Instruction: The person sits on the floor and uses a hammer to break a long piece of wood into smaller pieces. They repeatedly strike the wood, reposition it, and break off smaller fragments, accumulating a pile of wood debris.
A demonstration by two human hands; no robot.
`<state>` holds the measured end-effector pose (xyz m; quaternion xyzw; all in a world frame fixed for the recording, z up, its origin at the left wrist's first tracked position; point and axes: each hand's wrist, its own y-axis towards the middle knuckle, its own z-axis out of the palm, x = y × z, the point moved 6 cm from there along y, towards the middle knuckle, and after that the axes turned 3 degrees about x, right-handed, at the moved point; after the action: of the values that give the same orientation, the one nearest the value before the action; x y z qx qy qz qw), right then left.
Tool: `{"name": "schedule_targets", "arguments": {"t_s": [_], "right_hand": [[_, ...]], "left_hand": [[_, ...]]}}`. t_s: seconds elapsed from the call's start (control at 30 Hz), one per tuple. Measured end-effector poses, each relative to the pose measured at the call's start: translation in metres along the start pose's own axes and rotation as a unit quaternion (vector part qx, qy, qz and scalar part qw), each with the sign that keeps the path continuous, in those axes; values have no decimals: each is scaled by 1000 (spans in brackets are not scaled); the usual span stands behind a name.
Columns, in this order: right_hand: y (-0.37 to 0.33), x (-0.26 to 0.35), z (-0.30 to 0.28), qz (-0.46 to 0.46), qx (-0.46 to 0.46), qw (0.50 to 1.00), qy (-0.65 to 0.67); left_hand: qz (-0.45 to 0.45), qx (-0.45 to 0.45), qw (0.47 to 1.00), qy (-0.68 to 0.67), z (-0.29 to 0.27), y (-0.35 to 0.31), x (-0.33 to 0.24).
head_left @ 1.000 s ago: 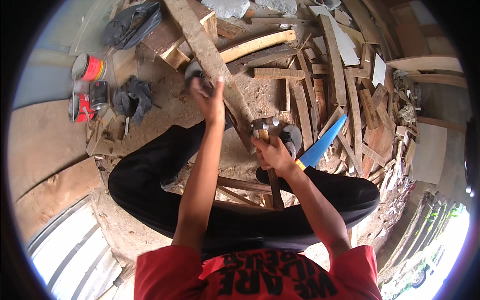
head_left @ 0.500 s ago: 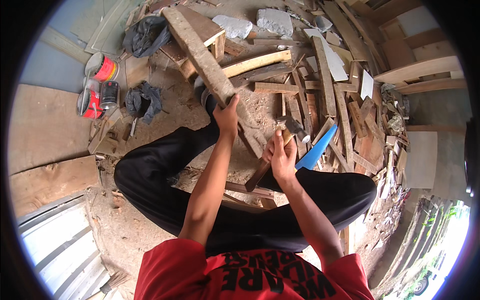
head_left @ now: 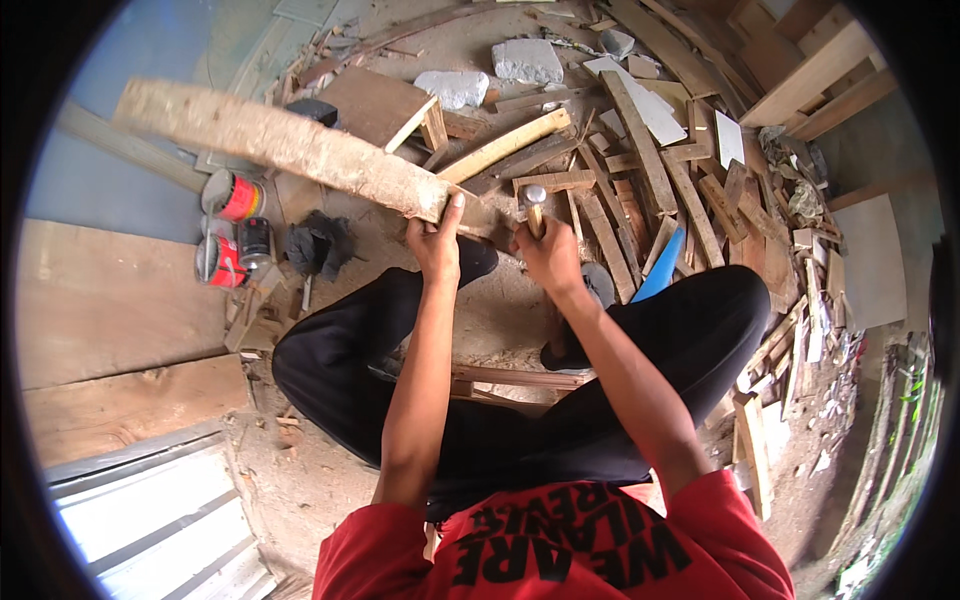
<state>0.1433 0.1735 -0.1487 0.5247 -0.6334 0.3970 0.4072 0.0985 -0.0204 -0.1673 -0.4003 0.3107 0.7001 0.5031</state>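
My left hand (head_left: 436, 245) is closed round the near end of a long, rough wooden plank (head_left: 285, 145). The plank is raised off the floor and slants away to the far left. My right hand (head_left: 552, 256) grips a hammer (head_left: 535, 198) close under its metal head, which points up. Right beside that fist is the plank's darker near end (head_left: 480, 218); whether they touch I cannot tell. Most of the hammer's handle is hidden by the hand. Both hands are above the floor between my bent knees.
Wood offcuts (head_left: 640, 140) lie heaped at the right, with a blue tapered flat piece (head_left: 662, 265) beside my right knee. A low wooden table (head_left: 375, 105) stands ahead, near pale stone blocks (head_left: 527, 62). Paint cans (head_left: 232, 195) and a crumpled black bag (head_left: 318, 245) sit at the left.
The plank has swung left and now lies more crosswise. My right hand has moved farther forward with the hammer, whose head has turned from pointing right to pointing up.
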Motion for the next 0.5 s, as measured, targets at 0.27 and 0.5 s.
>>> {"name": "schedule_targets", "arguments": {"t_s": [0.27, 0.5], "right_hand": [[44, 34, -69, -76, -144, 985, -55], [37, 106, -96, -207, -170, 947, -175]], "left_hand": [[-124, -34, 963, -237, 15, 14, -45], [-262, -44, 901, -344, 37, -10, 47]]}}
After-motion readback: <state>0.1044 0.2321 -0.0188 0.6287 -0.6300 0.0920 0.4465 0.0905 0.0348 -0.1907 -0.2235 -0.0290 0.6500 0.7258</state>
